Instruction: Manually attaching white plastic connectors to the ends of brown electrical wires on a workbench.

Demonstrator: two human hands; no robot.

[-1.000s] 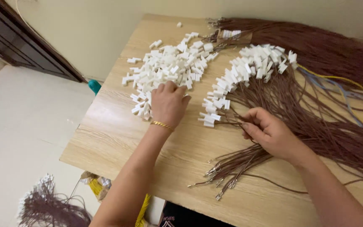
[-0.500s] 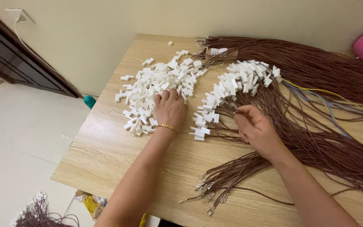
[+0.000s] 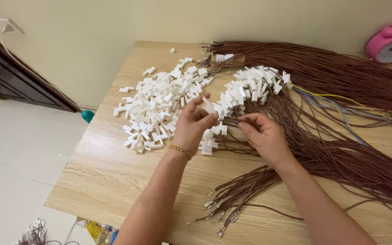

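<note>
- Floor (image 3: 19, 163): pale, left of the table; a small bundle of wires with white ends (image 3: 35, 231) lies on it at the bottom edge
- Table (image 3: 114, 181): light wood grain, seen from above
- Loose connector pile (image 3: 157, 106): small white plastic housings heaped on the left half of the table, with a few strays toward the far edge
- Left hand (image 3: 193, 124): raised just right of the pile, with a gold bracelet (image 3: 180, 150) on the wrist; thumb and forefinger pinch one white connector (image 3: 208, 107) at the fingertips, and the remaining fingers are curled loosely
- Right hand (image 3: 264, 136): near the left hand, the fingertips of the two almost meeting; thumb and forefinger are pressed together on the end of a thin brown wire (image 3: 232, 119) (the wire tip itself is too small to make out), the other fingers bent inward
- Fitted connectors (image 3: 250, 88): a second white cluster already seated on wire ends, lying in an arc beyond both hands
- Brown wire bundle (image 3: 341, 149): long strands fanned across the right half of the table, passing under the right hand; bare metal terminals (image 3: 221, 211) show at the near ends
- Coloured wires (image 3: 336, 109): a few yellow and blue strands among the brown
- Pink alarm clock (image 3: 389, 43): far right corner, against the wall
</note>
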